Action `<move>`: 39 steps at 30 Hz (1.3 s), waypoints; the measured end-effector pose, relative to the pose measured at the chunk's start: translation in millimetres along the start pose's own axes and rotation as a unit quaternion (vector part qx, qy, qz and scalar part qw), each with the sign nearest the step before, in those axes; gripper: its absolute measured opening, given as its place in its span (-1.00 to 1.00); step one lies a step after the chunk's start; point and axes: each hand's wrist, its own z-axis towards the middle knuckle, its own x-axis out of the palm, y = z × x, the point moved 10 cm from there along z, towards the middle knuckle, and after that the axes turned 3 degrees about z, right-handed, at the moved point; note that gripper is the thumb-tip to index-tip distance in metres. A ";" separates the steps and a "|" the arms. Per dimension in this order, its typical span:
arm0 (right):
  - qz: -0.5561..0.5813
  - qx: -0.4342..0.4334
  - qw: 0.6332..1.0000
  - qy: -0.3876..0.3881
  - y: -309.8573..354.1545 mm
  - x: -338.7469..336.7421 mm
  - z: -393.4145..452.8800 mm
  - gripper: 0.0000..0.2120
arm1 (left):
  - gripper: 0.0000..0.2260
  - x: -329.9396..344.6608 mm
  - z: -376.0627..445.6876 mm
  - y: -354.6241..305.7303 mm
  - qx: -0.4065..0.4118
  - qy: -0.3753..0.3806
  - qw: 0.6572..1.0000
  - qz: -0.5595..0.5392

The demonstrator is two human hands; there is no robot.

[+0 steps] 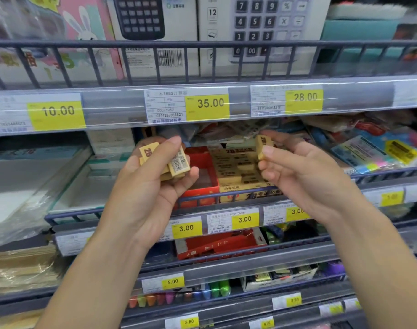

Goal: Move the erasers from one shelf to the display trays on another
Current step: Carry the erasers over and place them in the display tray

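Both hands are up in front of a shop shelf, with a gap of open air between them. The left hand point(152, 176) grips a small bunch of yellow erasers point(169, 160), its thumb pressed across the top of them. The right hand point(295, 172) pinches one more eraser point(263, 146) between thumb and fingers, holding it on end.

Right behind the hands sit two display trays, side by side and touching. The red tray point(202, 162) on the left looks mostly bare inside, so there is room in it. The yellow tray point(238, 172) on the right is packed with rows of erasers. Both trays sit just behind the blue wire rail point(226, 198) at the front edge of the shelf.

Above the hands, the edge of the next shelf up carries yellow price tags point(207, 106), and it hangs close over the trays. To the right of the trays lies a heap of packets in clear wrap point(373, 148). To the left is a flat white and green box point(84, 186).
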 end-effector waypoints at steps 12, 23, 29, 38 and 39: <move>-0.578 -0.071 0.812 -0.040 27.5 -19.4 27.0 -0.80 | -0.64 9.6 8.0 5.6 -0.012 0.007 1.000 0.013; -0.780 -0.055 0.614 0.109 -1.6 6.4 43.6 -0.64 | -0.68 9.8 4.0 6.0 -0.022 0.023 0.999 0.029; -0.772 -0.063 0.622 0.114 -3.8 9.3 45.1 -0.73 | -0.66 9.1 2.1 8.8 -0.035 0.029 0.998 0.034; -0.722 -0.143 0.677 0.027 21.7 27.5 22.5 -0.68 | -0.53 15.7 -2.3 13.1 -0.044 0.038 0.997 0.049; -0.648 -0.184 0.739 0.032 26.0 39.6 11.0 -0.70 | -0.56 17.3 -2.9 13.8 -0.043 0.045 0.997 0.052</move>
